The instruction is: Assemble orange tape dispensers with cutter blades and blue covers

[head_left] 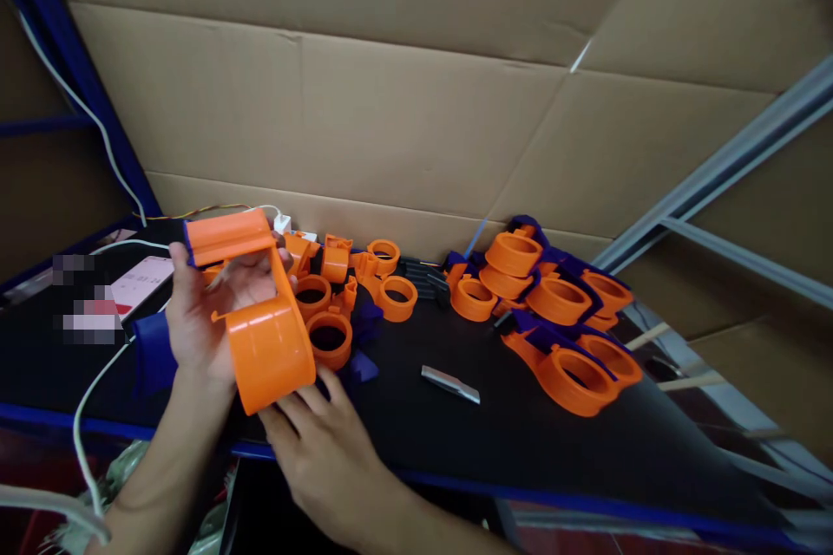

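Left hand (pixel 201 312) holds an orange plastic part (pixel 260 321) up over the near-left surface (pixel 403 416), fingers wrapped round its flat arm; right hand (pixel 325 442) sits just under the round cup end, fingers loosely spread, holding nothing. Looks light, stiff, smooth, so probably best gripped at the arm. More orange rings (pixel 329 338) and a pile of parts (pixel 560 312) lie behind.

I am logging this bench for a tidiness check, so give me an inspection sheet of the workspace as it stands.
Surface: black table with blue edge.
Job's things: large orange part held up; loose orange rings behind it.
Clutter: pile of orange-and-blue assemblies; small metal blade; phone.
Hands: left hand grips the orange part; right hand touches its lower end.
Cables: white cable over the table's left edge.
Surroundings: cardboard wall; grey metal frame.
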{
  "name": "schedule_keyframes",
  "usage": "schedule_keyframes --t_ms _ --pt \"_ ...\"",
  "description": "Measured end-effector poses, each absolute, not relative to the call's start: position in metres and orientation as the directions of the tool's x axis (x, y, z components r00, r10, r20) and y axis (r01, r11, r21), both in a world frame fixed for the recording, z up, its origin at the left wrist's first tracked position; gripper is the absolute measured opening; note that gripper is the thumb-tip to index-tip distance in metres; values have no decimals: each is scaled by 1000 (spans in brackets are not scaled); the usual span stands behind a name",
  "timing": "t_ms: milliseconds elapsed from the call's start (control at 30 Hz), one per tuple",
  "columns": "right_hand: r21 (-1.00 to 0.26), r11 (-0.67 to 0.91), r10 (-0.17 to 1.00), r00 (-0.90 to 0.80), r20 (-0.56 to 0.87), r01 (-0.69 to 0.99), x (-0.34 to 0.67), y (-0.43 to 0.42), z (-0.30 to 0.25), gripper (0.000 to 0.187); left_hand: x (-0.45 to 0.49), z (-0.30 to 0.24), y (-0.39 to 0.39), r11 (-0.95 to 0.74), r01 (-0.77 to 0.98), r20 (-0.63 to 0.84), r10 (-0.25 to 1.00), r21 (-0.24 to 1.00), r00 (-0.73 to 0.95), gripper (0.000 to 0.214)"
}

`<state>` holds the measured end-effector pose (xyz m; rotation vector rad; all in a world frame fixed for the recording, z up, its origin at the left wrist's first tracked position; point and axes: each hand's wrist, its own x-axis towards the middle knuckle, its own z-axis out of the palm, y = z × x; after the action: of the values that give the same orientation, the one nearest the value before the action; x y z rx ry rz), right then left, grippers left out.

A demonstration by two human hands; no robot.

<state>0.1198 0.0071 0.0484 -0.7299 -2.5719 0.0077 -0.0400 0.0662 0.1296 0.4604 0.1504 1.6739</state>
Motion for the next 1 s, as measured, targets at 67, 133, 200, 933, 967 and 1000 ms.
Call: schedule_keyframes --t_ms 67,133,200,933,967,1000 --pt "-22 857 486 -795 362 515 105 5 38 38 -40 131 66 -141 -931 204 976 337 -74 68" --pt "26 850 481 -796 367 526 94 3 27 36 -40 132 66 -136 -936 208 976 325 -69 64" --pt "33 868 442 -800 407 496 89 1 16 36 -39 131 66 -153 -929 219 972 336 -81 59" --pt "-906 237 967 179 183 -351 245 0 122 36 -17 115 68 -163 -819 222 974 550 -44 44" --pt "-885 220 968 204 146 -411 247 6 119 33 -9 110 65 -138 -788 182 983 601 -34 40" --pt "-864 201 971 213 111 -462 248 10 115 31 -1 105 62 -128 -757 159 987 640 -32 39"
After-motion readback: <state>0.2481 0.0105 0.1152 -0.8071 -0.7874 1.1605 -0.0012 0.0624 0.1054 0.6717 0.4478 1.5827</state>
